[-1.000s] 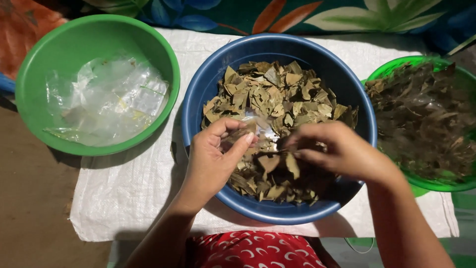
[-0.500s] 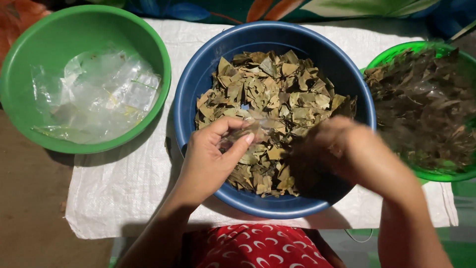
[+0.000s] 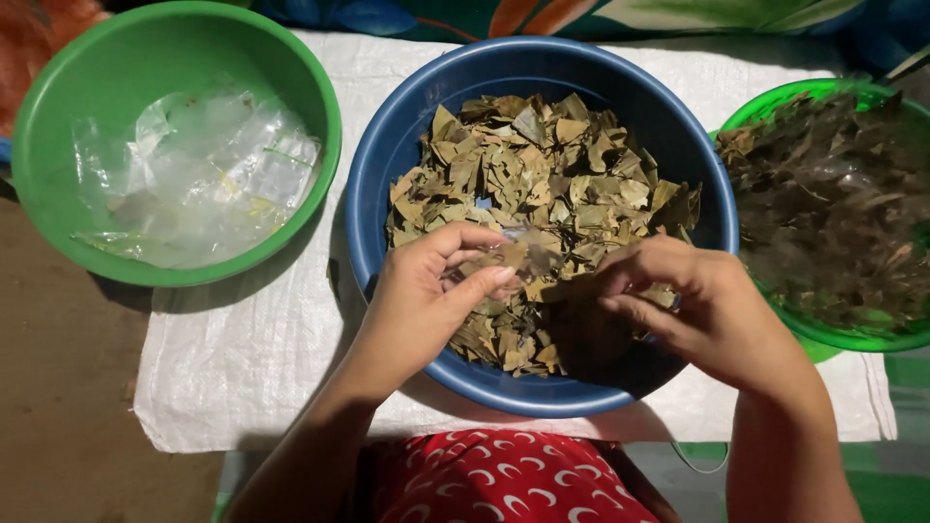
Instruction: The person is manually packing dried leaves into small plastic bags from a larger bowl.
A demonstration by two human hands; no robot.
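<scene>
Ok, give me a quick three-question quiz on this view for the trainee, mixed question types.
1. Multiple choice: what fills the blue bowl? A) water B) dried leaf pieces C) rice

2. True or false: the green bowl on the left holds clear plastic bags.

3. Short answer: which hand pinches a small clear bag over the blue bowl, and where is the other hand?

Key
1. B.
2. True.
3. The left hand holds it between thumb and fingers; the right hand is close beside it over the leaves, fingers reaching toward the bag. The green bowl on the right holds darker leaves.
</scene>
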